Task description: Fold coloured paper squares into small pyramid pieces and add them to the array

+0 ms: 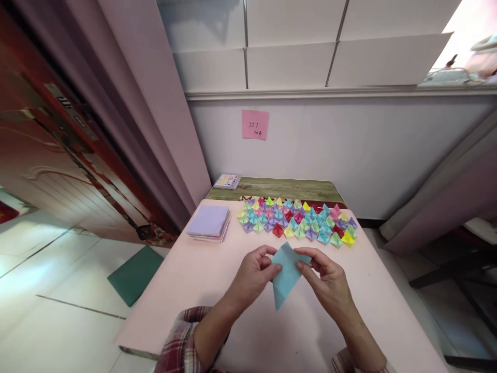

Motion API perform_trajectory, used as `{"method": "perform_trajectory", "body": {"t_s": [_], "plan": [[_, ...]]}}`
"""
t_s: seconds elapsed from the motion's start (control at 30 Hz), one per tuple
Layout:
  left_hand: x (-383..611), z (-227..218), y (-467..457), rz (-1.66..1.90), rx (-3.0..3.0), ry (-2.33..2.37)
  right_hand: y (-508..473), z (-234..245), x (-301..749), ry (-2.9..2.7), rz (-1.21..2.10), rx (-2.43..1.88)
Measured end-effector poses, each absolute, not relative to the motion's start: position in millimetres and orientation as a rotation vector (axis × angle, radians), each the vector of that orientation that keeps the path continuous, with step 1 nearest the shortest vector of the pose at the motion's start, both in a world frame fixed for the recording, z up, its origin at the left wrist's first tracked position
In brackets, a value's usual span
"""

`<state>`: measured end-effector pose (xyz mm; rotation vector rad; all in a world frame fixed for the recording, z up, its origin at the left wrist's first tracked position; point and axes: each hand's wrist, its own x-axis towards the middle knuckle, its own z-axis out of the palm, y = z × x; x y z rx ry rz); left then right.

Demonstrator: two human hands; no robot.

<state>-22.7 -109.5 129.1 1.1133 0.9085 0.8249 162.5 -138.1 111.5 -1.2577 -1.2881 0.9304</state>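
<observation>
A light-blue sheet of origami paper, partly folded and pointed at its lower end, is held up over the pink-covered table. My left hand pinches its left edge between thumb and fingers. On the other side, my right hand grips the right corner, thumb in front and fingers behind. Just beyond the hands lie rows of small folded paper pieces in many colours. To the left of them sits a stack of square paper, lilac on top.
At the table's far left corner lies a printed packet. A pink note with handwriting is stuck to the wall behind. Left of the table, a green board rests on the tiled floor beside a red door and a curtain.
</observation>
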Motion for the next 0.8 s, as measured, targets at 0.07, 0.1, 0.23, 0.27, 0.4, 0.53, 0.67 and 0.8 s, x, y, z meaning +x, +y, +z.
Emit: {"method": "perform_trajectory", "body": {"t_s": [0.07,0.1,0.23,0.27,0.4,0.53,0.67,0.8], "plan": [[-25.1,133.2,-109.7,0.844,1.115,0.909,-139.0,112.8,163.1,-1.225,0.969,-1.24],[-25.9,135.4,-110.0,0.848,1.115,0.907,-139.4,113.9,163.0,-1.191,0.991,-1.228],[-26.4,142.8,-111.8,0.823,1.124,0.873,-140.3,119.4,162.4,-1.114,1.144,-1.232],[-26.2,143.9,-112.1,0.814,1.126,0.865,-140.4,120.0,162.4,-1.092,1.204,-1.228],[-25.9,145.3,-112.5,0.814,1.097,0.893,-141.2,117.5,163.5,-1.033,1.329,-1.166],[-26.7,145.3,-112.3,0.852,1.043,0.92,-143.7,113.3,166.0,-1.098,1.245,-1.171],[-24.7,144.1,-112.1,0.939,1.05,0.934,-145.4,114.7,165.2,-1.176,1.156,-1.181],[-20.4,139.9,-109.3,1.054,0.931,0.966,-145.6,118.1,156.2,-1.056,1.154,-1.114]]}}
